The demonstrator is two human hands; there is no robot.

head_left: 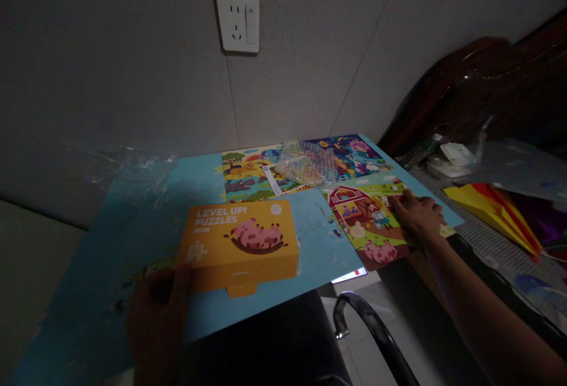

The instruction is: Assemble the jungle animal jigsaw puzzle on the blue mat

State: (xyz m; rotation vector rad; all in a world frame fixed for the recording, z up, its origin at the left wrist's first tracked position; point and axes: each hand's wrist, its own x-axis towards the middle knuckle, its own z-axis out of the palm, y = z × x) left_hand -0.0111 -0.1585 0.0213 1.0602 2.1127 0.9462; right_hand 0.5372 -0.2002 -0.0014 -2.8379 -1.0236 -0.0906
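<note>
My left hand (157, 306) grips the near left corner of an orange puzzle box (248, 259), its thumb at the edge and some fingers hidden in shadow. The box is closed, reads "LEVEL UP! PUZZLES" and shows a pink pig on its back. My right hand (415, 216) lies with fingers outstretched on the right part of a farm picture sheet (367, 229) with a red barn. Behind the box are a picture sheet with animals (241, 182) and a dark blue sea picture (354, 152). Clear plastic wrapping (305, 161) partly covers both.
The blue table (150, 188) stands against a grey wall with a socket (239, 19). More clear plastic (128, 164) lies at the table's back left. A chair with a shiny armrest (367, 321) is in front. To the right, a yellow and red item (494, 211) rests on a striped surface.
</note>
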